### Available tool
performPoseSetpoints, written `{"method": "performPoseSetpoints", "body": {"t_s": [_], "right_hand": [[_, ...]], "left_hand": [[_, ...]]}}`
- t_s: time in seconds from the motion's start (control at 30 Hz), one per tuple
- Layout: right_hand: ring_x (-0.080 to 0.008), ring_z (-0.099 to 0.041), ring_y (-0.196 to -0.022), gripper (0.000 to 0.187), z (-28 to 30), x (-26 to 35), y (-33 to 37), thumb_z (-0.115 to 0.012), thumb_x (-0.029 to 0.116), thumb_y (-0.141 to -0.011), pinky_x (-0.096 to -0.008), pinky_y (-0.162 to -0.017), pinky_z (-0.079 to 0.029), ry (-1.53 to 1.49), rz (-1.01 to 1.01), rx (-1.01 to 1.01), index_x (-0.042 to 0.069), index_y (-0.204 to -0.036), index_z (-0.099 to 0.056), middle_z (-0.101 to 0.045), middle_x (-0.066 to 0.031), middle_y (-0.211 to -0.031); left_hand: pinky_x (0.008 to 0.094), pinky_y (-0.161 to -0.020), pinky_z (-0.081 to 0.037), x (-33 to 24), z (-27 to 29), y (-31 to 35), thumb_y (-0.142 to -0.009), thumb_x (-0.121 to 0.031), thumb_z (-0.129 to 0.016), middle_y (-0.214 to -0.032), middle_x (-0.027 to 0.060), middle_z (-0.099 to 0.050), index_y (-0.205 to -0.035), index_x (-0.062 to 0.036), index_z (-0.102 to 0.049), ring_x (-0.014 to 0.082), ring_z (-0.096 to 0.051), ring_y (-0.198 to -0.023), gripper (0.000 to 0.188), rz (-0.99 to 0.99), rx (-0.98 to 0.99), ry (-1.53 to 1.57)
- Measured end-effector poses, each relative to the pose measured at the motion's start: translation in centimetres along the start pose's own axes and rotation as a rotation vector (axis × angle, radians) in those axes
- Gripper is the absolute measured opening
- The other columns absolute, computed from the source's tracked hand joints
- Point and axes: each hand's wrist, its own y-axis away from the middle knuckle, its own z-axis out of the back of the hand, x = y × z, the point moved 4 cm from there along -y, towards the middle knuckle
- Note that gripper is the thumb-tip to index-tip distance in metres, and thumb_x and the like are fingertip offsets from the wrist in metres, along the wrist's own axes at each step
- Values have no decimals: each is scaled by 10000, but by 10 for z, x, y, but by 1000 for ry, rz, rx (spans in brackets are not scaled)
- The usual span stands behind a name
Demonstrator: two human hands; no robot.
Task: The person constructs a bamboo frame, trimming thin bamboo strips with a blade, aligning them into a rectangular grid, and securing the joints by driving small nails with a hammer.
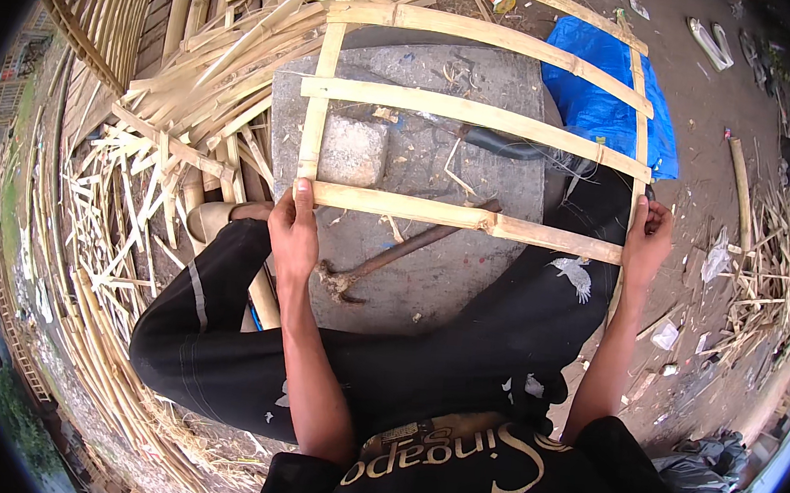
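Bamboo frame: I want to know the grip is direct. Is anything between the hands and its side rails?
Nothing visible. The left hand grips the bamboo frame at its left rail, the right hand at its right rail, both bare.

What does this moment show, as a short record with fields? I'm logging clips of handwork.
setting: outdoor dirt yard, person seated
left hand: grips the left rail of a bamboo frame at its nearest crosspiece
right hand: grips the frame's right rail
frame: two long rails, several cross slats, held over a round concrete slab
on slab: hammer, small concrete block
around: split bamboo strips at left, blue tarp at right
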Motion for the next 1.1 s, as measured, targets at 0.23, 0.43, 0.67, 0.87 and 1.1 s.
{"method": "performPoseSetpoints", "body": {"t_s": [0.23, 0.43, 0.67, 0.87, 1.1], "right_hand": [[-112, -533, -633, 306, -4, 5, -5, -716, 284, -980, -306, -600, -459, -26, -36, 29, -19, -956, -674, -614, -34, -704], [-108, -533, -629, 335, -8, -4, -17, -701, 304, -990, -312, -593, -459, 9, -21, 18, -22, -920, -670, -607, -34, -686], [-116, -527, -617, 233, -3, 42, -21, -758, 210, -942, -296, -590, -444, 53, 182, 15, -15, -913, -703, -635, -54, -718], [-126, -616, -650, 189, -5, 97, -41, -770, 179, -924, -288, -638, -496, -180, 286, 178, -9, -938, -755, -737, -93, -797], [-45, -497, -570, 214, 4, 170, -27, -784, 201, -921, -229, -523, -363, -287, 289, 586, -1, -857, -752, -644, -10, -640]], "left_hand": [[299, -576, -313, 5, -1, -4, -1072, -500, -505, -671, -23, -432, -831, 30, -580, 86, -367, -657, 587, -10, -26, -27], [315, -577, -325, 2, -2, -3, -1051, -547, -522, -671, 5, -468, -760, 41, -548, 95, -391, -680, 657, 13, -80, -116], [311, -542, -268, -2, -4, -3, -1044, -551, -538, -635, -27, -401, -732, 26, -528, 84, -334, -633, 655, -2, -82, -121], [298, -528, -245, 5, -4, -6, -1046, -551, -532, -625, -46, -387, -714, -10, -524, 70, -319, -607, 635, -34, -86, -109], [261, -487, -199, 11, -4, -10, -1039, -557, -544, -601, -90, -376, -692, -100, -531, 29, -299, -540, 574, -14, -61, -69]]}}
